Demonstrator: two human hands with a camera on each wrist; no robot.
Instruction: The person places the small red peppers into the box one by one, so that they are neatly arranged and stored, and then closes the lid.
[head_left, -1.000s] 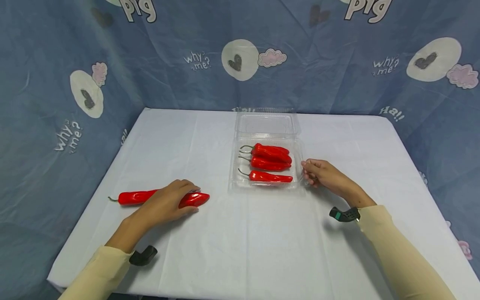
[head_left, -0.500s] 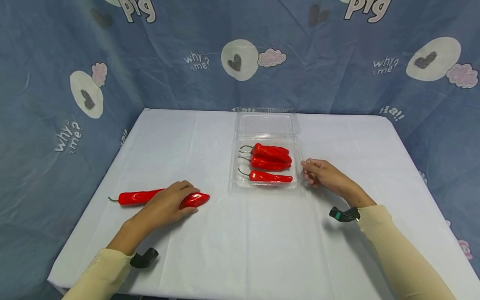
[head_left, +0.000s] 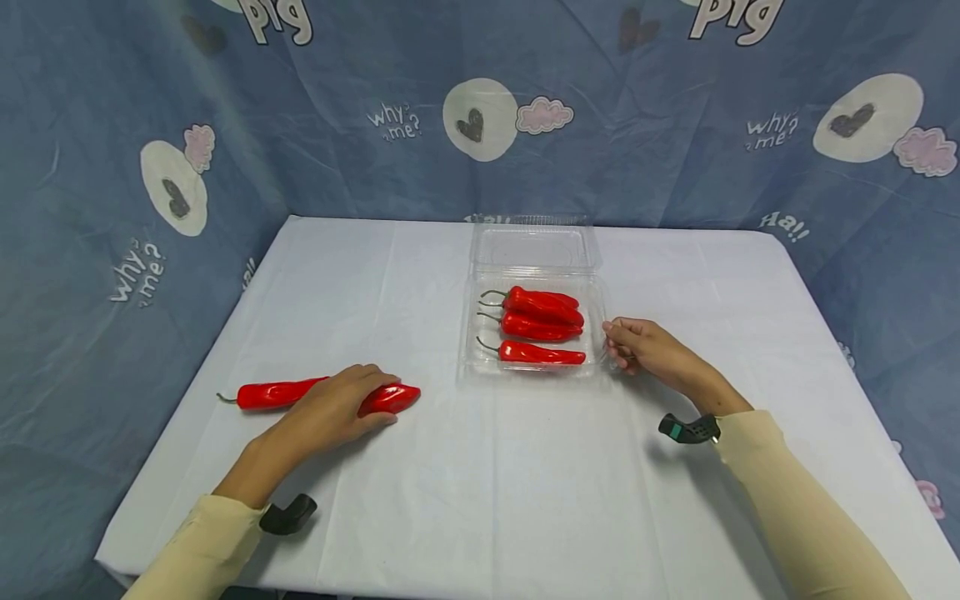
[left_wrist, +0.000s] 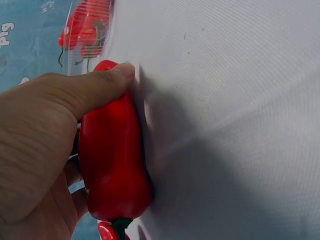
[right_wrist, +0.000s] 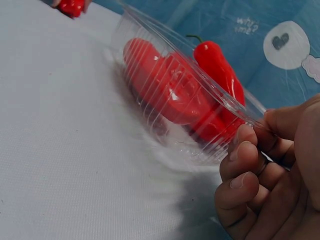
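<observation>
My left hand (head_left: 337, 408) grips a red chili pepper (head_left: 392, 399) on the cloth, with the thumb along one side and the fingers on the other. In the left wrist view, that pepper's green stem (left_wrist: 120, 224) points down toward the frame's bottom. A second red pepper (head_left: 273, 395) lies behind this hand, partly covered by it. My right hand (head_left: 648, 350) pinches the right rim of a clear plastic clamshell box (head_left: 471, 354). Inside the box lie several red peppers (head_left: 542, 353), side by side, stems to the left.
The box's clear lid (head_left: 534, 248) is folded back toward the rear edge of the table. A white cloth (head_left: 480, 492) covers the tabletop. Blue printed fabric (head_left: 337, 158) hangs behind and at both sides.
My left hand has shifted very slightly around the pepper, which stays on the cloth. The right hand, the box and the peppers in it look the same.
</observation>
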